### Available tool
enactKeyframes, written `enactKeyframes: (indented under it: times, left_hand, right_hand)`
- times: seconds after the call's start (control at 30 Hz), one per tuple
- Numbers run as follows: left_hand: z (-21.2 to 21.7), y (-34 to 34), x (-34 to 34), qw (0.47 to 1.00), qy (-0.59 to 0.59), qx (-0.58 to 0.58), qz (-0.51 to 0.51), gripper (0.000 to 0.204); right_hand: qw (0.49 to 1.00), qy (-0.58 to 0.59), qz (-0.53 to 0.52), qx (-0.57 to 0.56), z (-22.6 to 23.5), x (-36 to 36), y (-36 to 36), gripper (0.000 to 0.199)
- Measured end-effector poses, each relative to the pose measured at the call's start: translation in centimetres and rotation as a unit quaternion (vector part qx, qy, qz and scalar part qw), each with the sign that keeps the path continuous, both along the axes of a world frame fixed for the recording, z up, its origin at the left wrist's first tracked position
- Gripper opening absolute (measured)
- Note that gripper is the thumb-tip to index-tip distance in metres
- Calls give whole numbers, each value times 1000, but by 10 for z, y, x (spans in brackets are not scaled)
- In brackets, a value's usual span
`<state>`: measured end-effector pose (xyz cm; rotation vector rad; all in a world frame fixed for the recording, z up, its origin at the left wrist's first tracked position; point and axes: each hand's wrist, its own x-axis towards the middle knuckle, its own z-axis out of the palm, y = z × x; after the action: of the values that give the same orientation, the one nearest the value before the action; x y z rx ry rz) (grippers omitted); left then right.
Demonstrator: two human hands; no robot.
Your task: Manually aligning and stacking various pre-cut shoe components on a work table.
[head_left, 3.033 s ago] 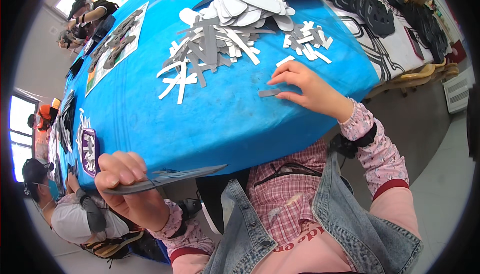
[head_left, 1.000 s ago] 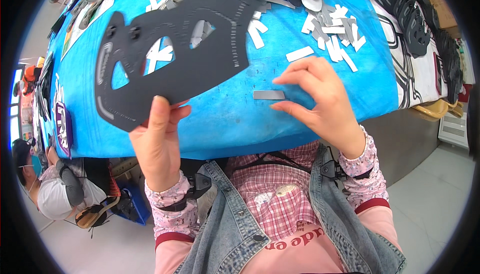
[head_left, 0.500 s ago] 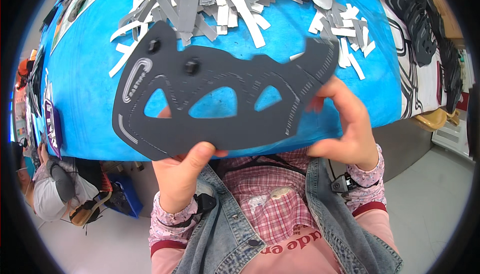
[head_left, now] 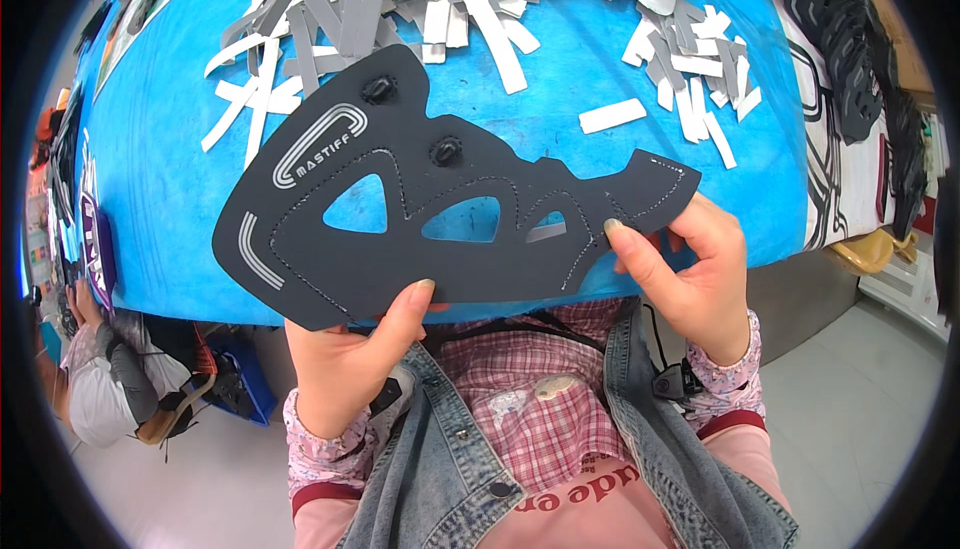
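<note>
Between my hands hangs a flat dark grey shaped panel [head_left: 430, 267], lifted above the near edge of the blue-covered table. It has three cut-out windows, dashed stitch lines, pale printed marks at its left end and two black knobs on its upper part. My left hand [head_left: 360, 354] grips its lower edge, thumb on the face and fingers behind. At the narrow right-hand end, my right hand [head_left: 690, 264] pinches the panel, thumb in front; most fingers are hidden behind it.
Grey and white strips [head_left: 350, 9] lie heaped at the table's [head_left: 140, 199] far side, with a smaller pile [head_left: 700, 59] to the right. One white strip [head_left: 612, 116] lies apart. Black moulded parts [head_left: 840, 59] stand at far right. Another person [head_left: 115, 379] is at the left, near a blue bin [head_left: 245, 379].
The panel has tilted, its right end dropping and its upper left swinging rightward. My right thumb has closed onto the panel's face. The loose white strip now shows fully.
</note>
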<state>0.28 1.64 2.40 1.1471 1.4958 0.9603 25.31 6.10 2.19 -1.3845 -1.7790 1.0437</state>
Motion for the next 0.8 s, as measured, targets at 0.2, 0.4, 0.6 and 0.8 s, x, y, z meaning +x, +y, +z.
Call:
enactKeyframes:
  times: [0.2,0.4,0.6,0.8]
  left_hand:
    - [-12,2,-5,996,40,53,-60,9]
    - [-14,0,-1,997,57,41,-24,8]
    - [-15,0,-1,996,69,45,-22,7]
    - [-16,0,-3,993,98,56,-37,7]
  right_hand:
    - [997,-56,16,46,-11,2,-3,8]
    - [994,-78,-1,72,-12,-2,-3,7]
    - [993,-95,-1,68,-11,-3,-2,11]
    - [991,-110,3,83,-12,-4,-2,13]
